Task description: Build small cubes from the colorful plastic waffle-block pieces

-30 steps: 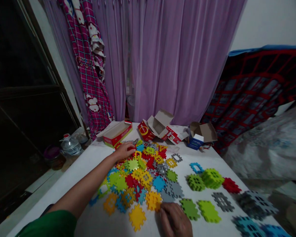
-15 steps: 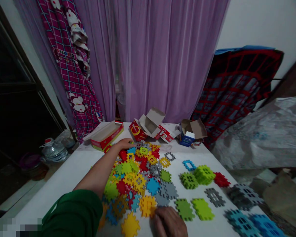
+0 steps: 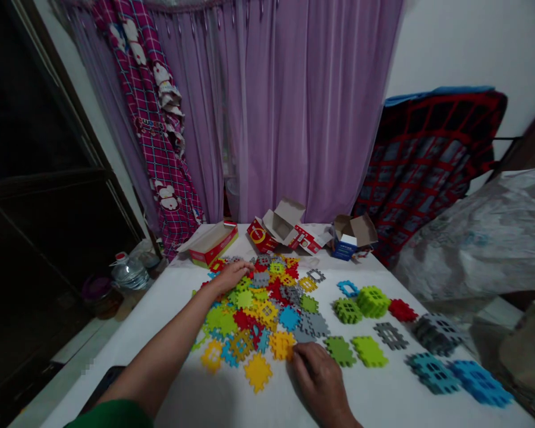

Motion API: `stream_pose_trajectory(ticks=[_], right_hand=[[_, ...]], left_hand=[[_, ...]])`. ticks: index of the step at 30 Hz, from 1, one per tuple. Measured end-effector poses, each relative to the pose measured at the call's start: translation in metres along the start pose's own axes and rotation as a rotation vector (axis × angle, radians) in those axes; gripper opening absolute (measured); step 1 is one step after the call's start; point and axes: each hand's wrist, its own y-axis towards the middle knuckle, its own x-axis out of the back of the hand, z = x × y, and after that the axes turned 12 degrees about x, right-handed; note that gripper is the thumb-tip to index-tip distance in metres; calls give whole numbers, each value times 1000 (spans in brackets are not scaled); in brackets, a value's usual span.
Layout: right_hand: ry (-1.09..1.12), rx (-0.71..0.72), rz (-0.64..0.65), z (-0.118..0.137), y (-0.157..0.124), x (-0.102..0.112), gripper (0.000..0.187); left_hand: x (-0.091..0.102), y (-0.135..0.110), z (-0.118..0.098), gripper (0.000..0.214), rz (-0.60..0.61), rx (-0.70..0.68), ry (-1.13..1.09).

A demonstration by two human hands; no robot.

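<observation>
A heap of notched, interlocking plastic tiles (image 3: 267,309) in yellow, red, green, blue and grey covers the middle of the table. My left hand (image 3: 232,277) reaches over its far left part, fingers stretched out onto the tiles. Just right of those fingertips lies a grey tile (image 3: 261,280). Down near the front, my right hand (image 3: 320,378) rests on the table with curled fingers, close against the right edge of a yellow window tile (image 3: 282,345). Its palm side is hidden, so whatever it may hold does not show. A solid yellow tile (image 3: 258,373) lies nearby.
On the right are a light green stack (image 3: 373,302), a darker green stack (image 3: 348,310), red tiles (image 3: 402,310), a grey stack (image 3: 438,334) and blue stacks (image 3: 482,383). Opened boxes (image 3: 214,244) line the back edge. A dark flat object (image 3: 100,389) lies beneath my left forearm.
The view has shifted, showing more of the table's front. My left hand has drawn back slightly from the heap's far edge and its fingers have straightened. My right hand stays beside the yellow tile.
</observation>
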Motion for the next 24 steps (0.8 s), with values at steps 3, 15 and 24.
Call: stream_pose_trajectory(ticks=[3, 15, 24], right_hand=[[-15, -6, -12, -1, -1, -1, 15], [-60, -48, 2, -7, -8, -6, 22], [-44, -64, -3, -3, -7, -3, 21]], left_hand=[[-6, -15, 11, 37, -129, 67, -17], [6, -64, 13, 42, -145, 142, 202], [-3, -79, 0, 21, -182, 255, -43]])
